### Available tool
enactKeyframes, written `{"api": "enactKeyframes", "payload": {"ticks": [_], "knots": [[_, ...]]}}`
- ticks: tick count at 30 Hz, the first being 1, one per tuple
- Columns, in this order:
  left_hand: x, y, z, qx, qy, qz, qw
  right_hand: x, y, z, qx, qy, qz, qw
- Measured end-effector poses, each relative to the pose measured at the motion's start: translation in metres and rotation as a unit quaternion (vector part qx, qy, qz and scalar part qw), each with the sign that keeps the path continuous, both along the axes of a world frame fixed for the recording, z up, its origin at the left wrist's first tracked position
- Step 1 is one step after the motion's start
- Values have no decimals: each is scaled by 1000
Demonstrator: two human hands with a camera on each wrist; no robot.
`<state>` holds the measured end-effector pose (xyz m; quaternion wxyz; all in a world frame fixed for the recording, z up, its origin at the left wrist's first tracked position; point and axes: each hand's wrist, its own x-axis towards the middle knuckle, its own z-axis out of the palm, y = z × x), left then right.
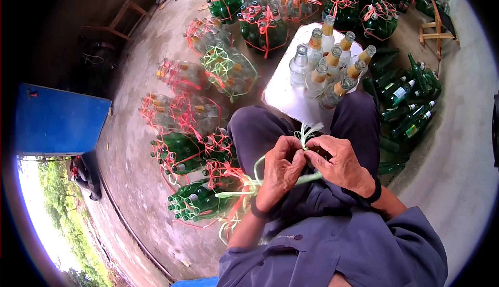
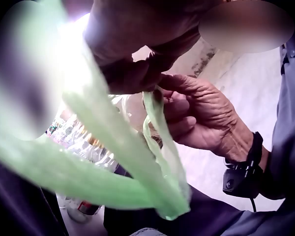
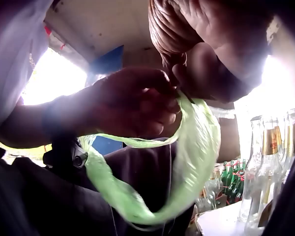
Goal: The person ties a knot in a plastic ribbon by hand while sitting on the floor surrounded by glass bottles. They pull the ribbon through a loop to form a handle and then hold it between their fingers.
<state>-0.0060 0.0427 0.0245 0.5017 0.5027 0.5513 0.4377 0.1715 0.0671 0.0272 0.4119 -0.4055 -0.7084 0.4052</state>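
Note:
Both hands meet above the lap, fingertip to fingertip, on a pale green plastic strip (image 1: 310,178). My left hand (image 1: 283,165) pinches it between thumb and fingers, and my right hand (image 1: 335,159) pinches it right alongside. Frayed whitish ends (image 1: 306,130) fan out above the fingertips. Below the hands the strip (image 3: 196,147) hangs in a wide loop in the right wrist view. More green and red strips (image 1: 249,183) trail by the left wrist. The fingers hide the spot where the strip comes together.
In front of the knees, several clear bottles (image 1: 316,79) stand on a white board (image 1: 280,87). Bundles of bottles tied with red strips (image 1: 182,115) cover the floor ahead and left. Loose green bottles (image 1: 405,95) lie at the right, near a wooden stool (image 1: 437,32).

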Motion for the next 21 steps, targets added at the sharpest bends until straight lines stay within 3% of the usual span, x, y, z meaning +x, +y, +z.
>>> {"api": "enactKeyframes", "payload": {"ticks": [6,9,12,15,17,21], "knots": [[1,0,-10,83,68,3,994,-5,-10,13,145,-148,-73,976],[2,0,-11,102,114,3,988,-1,-9,19,165,-213,-48,962],[2,-1,-14,98,90,25,991,1,-13,23,179,-251,-35,951],[1,-2,-8,6,10,45,999,0,-23,18,160,-265,0,951],[2,-2,-5,-10,-107,48,993,-6,-27,10,165,-258,10,952],[1,-5,-4,-31,-119,30,992,-10,-30,1,172,-269,36,947]]}}
